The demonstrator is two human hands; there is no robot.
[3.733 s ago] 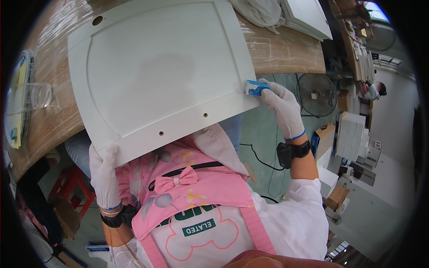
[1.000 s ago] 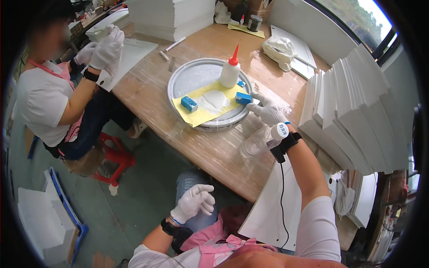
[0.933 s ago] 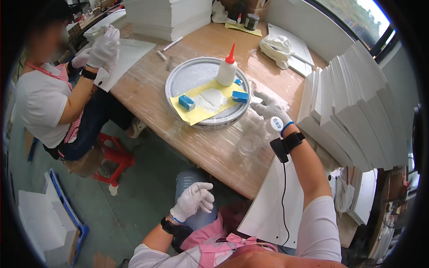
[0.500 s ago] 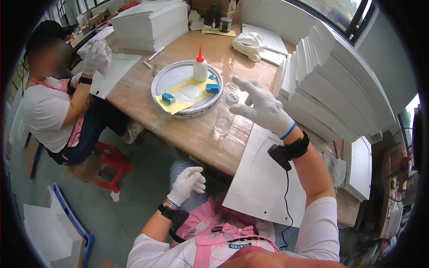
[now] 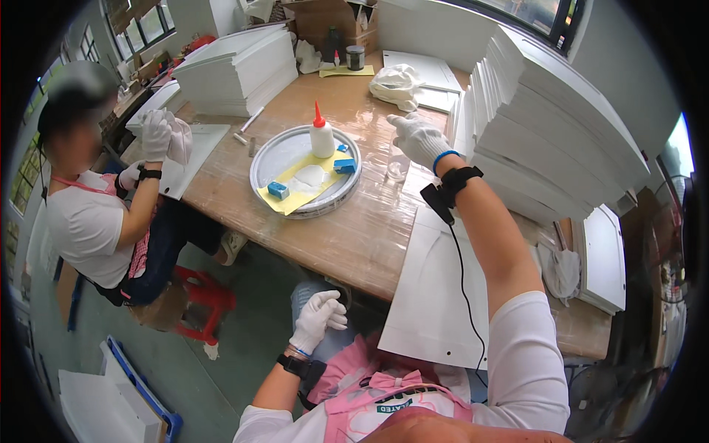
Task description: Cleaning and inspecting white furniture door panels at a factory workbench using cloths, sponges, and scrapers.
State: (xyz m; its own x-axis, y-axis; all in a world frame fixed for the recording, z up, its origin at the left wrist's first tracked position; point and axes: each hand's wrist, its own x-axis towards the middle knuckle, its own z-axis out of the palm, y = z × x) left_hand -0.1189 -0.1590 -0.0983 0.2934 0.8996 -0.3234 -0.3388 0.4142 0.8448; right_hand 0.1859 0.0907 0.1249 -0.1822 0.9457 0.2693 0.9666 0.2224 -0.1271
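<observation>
My right hand (image 5: pixel 419 140), in a white glove, reaches over the table's right part. Its fingers curl about the top of a clear bottle (image 5: pixel 397 167), hiding the cap. My left hand (image 5: pixel 319 320), also gloved, hovers over my lap with curled fingers and nothing visible in it. Left of the bottle is a round pale lid (image 5: pixel 264 156) bearing yellow paper (image 5: pixel 294 204). On the paper are a white heap (image 5: pixel 310 177), two blue blocks (image 5: pixel 278 190) and a white squeeze bottle (image 5: pixel 322 140) with a red nozzle. A white panel (image 5: pixel 432 295) overhangs the table edge before me.
Tall stacks of white panels stand at the right (image 5: pixel 546 133) and back left (image 5: pixel 236 74). A white cloth bag (image 5: pixel 397 85) lies at the back. At the left, a co-worker (image 5: pixel 92 214) sits on a red stool (image 5: pixel 203 303), holding a white cloth.
My right hand and the clear bottle have moved away from me and to the right, and its fingers have drawn in. My left hand stays near my lap. The view has shifted slightly.
</observation>
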